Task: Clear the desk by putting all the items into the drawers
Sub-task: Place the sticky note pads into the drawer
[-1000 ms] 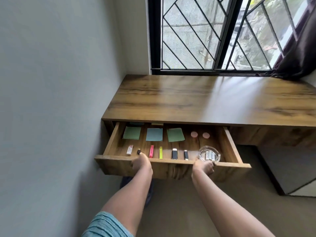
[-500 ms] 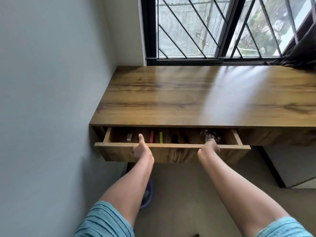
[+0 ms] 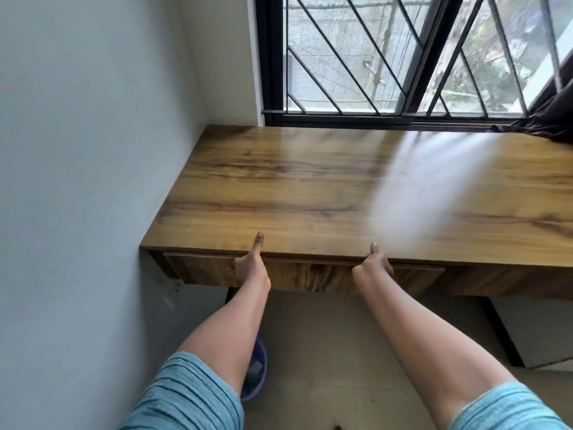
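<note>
The wooden desk (image 3: 310, 187) has a bare top. Its drawer front (image 3: 310, 274) sits flush under the desk's front edge, so the items inside are hidden. My left hand (image 3: 249, 268) is against the left half of the drawer front, thumb pointing up over the desk edge. My right hand (image 3: 373, 265) is on the right half, its thumb tip also over the edge. On both hands the fingers look curled against the front and are mostly hidden behind the hand.
A grey wall (image 3: 77, 181) runs along the desk's left side. A barred window (image 3: 387, 57) and a dark curtain (image 3: 552, 113) stand behind it. On the floor below are a blue bin (image 3: 257, 367) and a white cabinet (image 3: 542, 330).
The drawer, wide open a second ago with notes, small items and a glass dish in view, has slid in under both hands and is now closed.
</note>
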